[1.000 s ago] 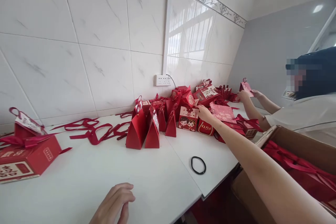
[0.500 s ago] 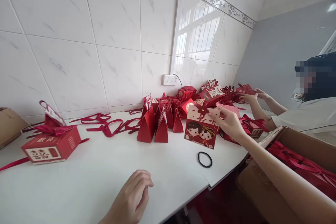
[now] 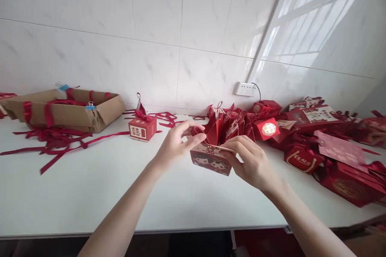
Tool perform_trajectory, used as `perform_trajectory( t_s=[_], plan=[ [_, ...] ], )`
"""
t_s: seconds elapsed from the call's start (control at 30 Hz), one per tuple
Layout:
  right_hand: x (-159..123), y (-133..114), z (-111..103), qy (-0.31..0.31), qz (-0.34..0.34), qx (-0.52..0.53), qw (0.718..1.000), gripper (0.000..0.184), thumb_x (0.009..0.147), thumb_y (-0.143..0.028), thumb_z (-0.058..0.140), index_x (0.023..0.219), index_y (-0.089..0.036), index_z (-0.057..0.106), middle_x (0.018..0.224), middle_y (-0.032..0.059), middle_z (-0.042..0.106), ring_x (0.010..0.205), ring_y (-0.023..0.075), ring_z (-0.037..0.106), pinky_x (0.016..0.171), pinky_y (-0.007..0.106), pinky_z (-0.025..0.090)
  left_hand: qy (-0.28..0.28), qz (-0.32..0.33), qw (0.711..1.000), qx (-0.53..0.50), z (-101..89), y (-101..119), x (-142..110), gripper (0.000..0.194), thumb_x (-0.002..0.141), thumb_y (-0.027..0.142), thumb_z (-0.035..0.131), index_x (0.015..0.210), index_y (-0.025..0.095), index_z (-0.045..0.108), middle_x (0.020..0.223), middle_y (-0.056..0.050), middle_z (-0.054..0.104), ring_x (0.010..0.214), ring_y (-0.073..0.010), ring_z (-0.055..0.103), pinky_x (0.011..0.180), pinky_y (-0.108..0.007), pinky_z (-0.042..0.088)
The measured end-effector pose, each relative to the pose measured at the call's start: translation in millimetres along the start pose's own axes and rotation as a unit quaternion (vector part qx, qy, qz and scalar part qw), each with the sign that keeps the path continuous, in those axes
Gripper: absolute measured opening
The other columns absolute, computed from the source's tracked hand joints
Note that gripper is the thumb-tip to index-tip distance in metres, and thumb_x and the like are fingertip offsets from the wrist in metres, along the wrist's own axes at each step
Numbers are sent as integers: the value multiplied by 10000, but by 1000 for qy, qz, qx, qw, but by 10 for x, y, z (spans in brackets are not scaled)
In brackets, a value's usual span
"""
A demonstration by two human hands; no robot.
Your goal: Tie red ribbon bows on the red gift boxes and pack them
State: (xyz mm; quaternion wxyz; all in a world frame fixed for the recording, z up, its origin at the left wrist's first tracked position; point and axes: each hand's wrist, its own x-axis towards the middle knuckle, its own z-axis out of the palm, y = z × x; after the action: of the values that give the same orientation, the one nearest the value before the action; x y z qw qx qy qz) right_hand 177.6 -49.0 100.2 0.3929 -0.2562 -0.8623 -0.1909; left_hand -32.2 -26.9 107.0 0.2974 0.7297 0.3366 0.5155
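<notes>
In front of me, above the white table, is a red and cream wedding gift box (image 3: 210, 164) with a cartoon couple on its face. My right hand (image 3: 249, 158) grips its upper right edge between thumb and fingers. At the box's upper left, my left hand (image 3: 182, 138) closes thumb and fingers about a dark red, loop-like part. How that part joins the box is hard to make out. Just behind my hands stand several red pointed gift boxes (image 3: 230, 126), partly hidden by them.
A tied red box (image 3: 143, 129) sits left of my hands, with loose red ribbons (image 3: 57, 141) farther left. Behind the ribbons is an open cardboard carton (image 3: 69, 116). More red boxes (image 3: 351, 180) crowd the right side. A power strip (image 3: 245, 89) is on the wall.
My view has swung left. My right hand has brought the gift box in front of me and tilted it. My left hand has risen from the table to the box's top.
</notes>
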Motion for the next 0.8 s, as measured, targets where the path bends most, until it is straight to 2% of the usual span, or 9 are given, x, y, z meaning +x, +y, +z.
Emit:
perform_trajectory(
  t_s=[0.1,0.2,0.33,0.4,0.47,0.53,0.63,0.7,0.8],
  plan=[
    [199,64,127,-66,105,95,988,137,934,-180,449,833,-187,542,759,35,612,653,138,570,578,263,464,-16,42,997,65,-178,86,207,224,814,409,665,863,192,682,868,-10,673,813,-146,616,717,-244,472],
    [442,151,138,-157,187,223,944,203,920,-273,490,735,-188,481,670,-2,580,574,111,527,504,239,429,-47,37,993,105,-266,170,382,238,814,406,664,818,170,689,798,-7,682,706,-132,618,637,-244,468],
    [725,223,73,-218,231,337,886,245,899,-370,525,752,-174,525,592,-27,514,510,93,477,440,221,379,17,32,996,83,-340,238,473,289,801,444,668,801,155,673,683,5,650,533,-96,562,445,-188,389],
    [809,197,77,-199,242,371,874,228,894,-370,536,789,-169,554,635,-11,554,536,96,517,451,212,410,70,47,994,72,-365,266,464,290,801,448,667,782,159,666,655,13,632,487,-82,537,390,-170,347],
    [853,126,114,-146,243,386,878,192,883,-362,560,883,-170,577,704,4,605,582,105,569,474,202,451,118,77,987,75,-368,302,436,268,799,427,677,760,163,660,656,14,635,479,-79,540,381,-167,352],
    [862,33,163,-72,239,374,893,201,866,-352,593,972,-183,575,715,-4,623,576,100,581,464,187,457,159,114,977,84,-347,343,403,224,800,384,690,753,168,655,671,14,649,481,-77,552,392,-169,381],
    [821,-84,195,39,221,299,927,135,836,-312,643,884,-206,574,569,-56,558,436,66,492,366,160,376,205,200,954,92,-286,376,368,150,826,309,677,755,180,651,704,14,659,537,-78,584,458,-173,451],
    [767,-130,178,80,189,247,947,103,824,-263,658,828,-219,565,535,-70,541,391,57,457,332,160,349,208,285,931,91,-249,363,367,119,839,286,666,766,194,653,715,13,655,593,-86,602,508,-187,482],
    [685,-169,137,114,108,200,967,100,832,-170,634,866,-228,560,657,-39,625,501,85,571,403,175,450,180,396,898,70,-222,306,397,94,839,301,668,802,216,654,693,18,637,583,-87,587,474,-203,462]
  ],
)
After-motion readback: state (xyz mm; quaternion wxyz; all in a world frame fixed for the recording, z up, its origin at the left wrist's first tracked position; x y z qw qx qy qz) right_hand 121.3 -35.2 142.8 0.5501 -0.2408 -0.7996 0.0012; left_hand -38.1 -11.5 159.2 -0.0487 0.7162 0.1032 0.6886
